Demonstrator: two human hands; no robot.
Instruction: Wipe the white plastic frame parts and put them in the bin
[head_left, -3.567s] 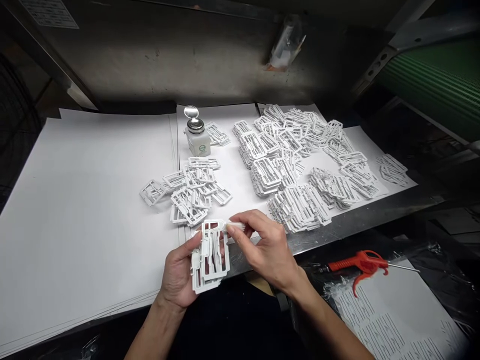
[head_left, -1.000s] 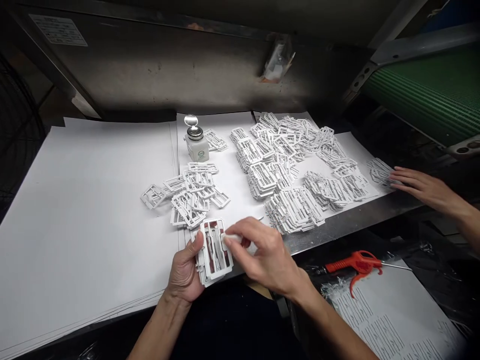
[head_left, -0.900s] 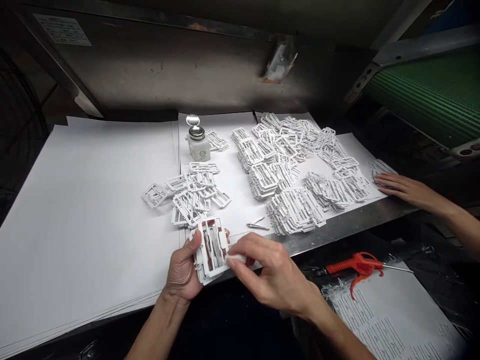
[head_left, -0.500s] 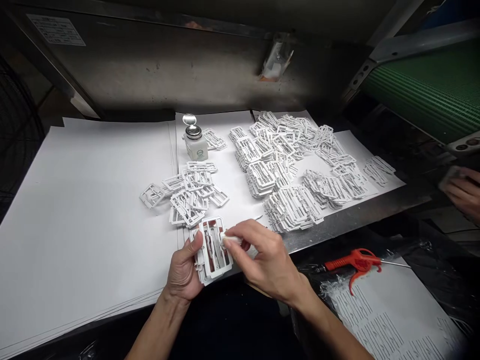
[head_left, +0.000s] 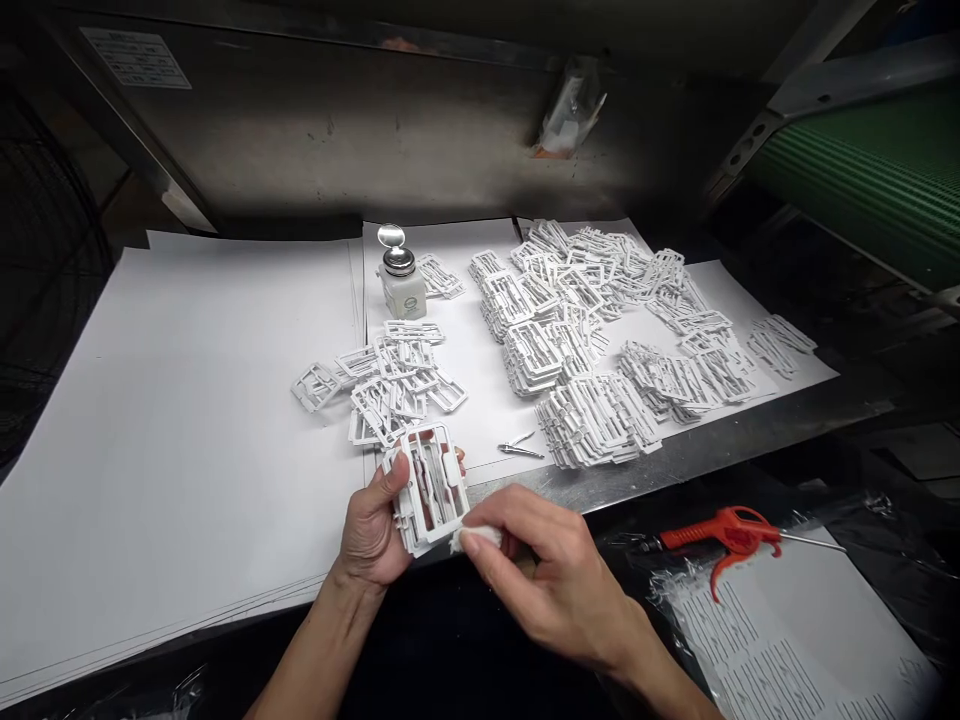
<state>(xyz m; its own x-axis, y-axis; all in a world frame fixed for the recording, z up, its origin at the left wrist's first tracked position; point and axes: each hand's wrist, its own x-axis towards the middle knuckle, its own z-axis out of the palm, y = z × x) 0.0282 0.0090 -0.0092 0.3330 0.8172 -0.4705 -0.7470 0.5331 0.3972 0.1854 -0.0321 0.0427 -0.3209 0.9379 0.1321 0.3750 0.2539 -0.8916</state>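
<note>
A small stack of white plastic frames with slotted openings is gripped in my left hand, the thumb pressing on the left edge and fingertips showing behind. My right hand pinches a white wad of cloth or cotton at the lower right corner of the top frame. Just beyond the stack lies a loose heap of similar white frames. Stacked white frames stand to the right on the paper-covered table. Nail clippers lie between the held stack and those piles.
A pump-top bottle with its lid raised stands behind the heap. White paper sheets cover the table. At the right are a red air blow gun on plastic wrapping and a green conveyor belt. A plastic pouch hangs on the metal back panel.
My right hand has moved down with the wad, from the top frame's right side to its lower right corner. The nail clippers now show fully. A co-worker's hand at the right has left view.
</note>
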